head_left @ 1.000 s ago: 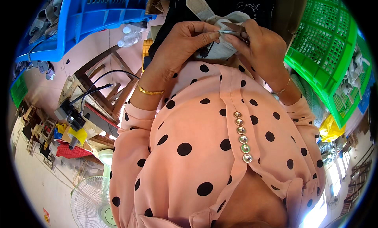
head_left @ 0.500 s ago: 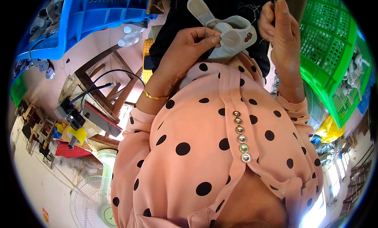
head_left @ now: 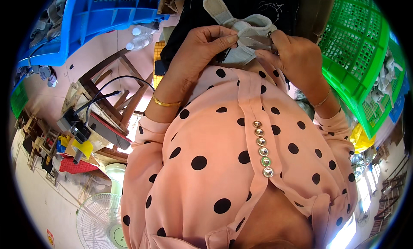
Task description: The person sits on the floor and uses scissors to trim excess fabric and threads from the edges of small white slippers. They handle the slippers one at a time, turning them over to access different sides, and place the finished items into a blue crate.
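A small pale grey fabric baby shoe (head_left: 241, 53) lies over my dark-covered lap at the top, its long strap (head_left: 216, 9) sticking out to the upper left. My left hand (head_left: 211, 42) pinches the shoe's upper between thumb and fingertips. In my right hand (head_left: 292, 51) are grey metal thread snips (head_left: 259, 41), slightly blurred, with the blades pointing left across the shoe and close to my left fingertips. My right fingers hide the handle and the shoe's right side. Whether the blades touch the fabric I cannot tell.
A blue plastic crate (head_left: 103, 23) with shoe pieces stands at upper left, a green basket (head_left: 350, 55) at right. Plastic bottles (head_left: 140, 42) lie on the floor. A wooden stool (head_left: 116, 90) with a cable and a fan (head_left: 101, 223) are at left.
My right hand has come down and left from the upper right, bringing the thread snips over the shoe. My left hand keeps its pinch on the shoe.
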The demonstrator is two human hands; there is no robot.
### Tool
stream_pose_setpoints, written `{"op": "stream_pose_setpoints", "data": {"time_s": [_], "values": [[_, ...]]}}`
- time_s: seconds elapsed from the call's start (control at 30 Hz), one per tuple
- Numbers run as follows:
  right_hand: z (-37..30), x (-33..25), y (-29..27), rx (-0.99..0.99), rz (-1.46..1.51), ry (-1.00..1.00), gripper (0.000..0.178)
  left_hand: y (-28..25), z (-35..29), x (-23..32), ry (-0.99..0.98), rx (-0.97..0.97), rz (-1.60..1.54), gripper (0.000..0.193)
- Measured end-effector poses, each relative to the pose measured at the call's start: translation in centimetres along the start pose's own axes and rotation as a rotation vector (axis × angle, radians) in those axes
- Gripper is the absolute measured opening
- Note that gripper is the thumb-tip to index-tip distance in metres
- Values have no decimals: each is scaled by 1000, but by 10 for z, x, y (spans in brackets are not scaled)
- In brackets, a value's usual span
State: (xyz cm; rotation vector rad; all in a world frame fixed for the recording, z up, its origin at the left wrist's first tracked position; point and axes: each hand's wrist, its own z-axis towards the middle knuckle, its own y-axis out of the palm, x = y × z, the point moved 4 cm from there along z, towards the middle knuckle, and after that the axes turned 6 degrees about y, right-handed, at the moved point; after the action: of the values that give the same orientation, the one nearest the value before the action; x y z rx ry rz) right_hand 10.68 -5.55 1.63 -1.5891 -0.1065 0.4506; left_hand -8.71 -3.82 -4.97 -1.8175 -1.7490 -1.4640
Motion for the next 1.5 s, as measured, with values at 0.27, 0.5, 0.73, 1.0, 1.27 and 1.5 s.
{"op": "stream_pose_setpoints", "data": {"time_s": [0.27,0.5,0.73,1.0,1.27,1.5], "values": [[-10,24,12,-38,213,288,45,29,-20,40,906,203,824,22],[-6,24,12,1,259,257,48,36,-7,39,1187,95,1322,25],[0,13,2,113,19,36,46,14,6,15,589,120,638,14],[9,-5,1,153,-102,-76,46,9,7,0,270,44,124,17],[13,-13,1,145,-121,-61,42,10,3,-1,268,74,61,13],[11,9,5,-13,369,280,42,-18,-11,33,703,426,720,11]]}}
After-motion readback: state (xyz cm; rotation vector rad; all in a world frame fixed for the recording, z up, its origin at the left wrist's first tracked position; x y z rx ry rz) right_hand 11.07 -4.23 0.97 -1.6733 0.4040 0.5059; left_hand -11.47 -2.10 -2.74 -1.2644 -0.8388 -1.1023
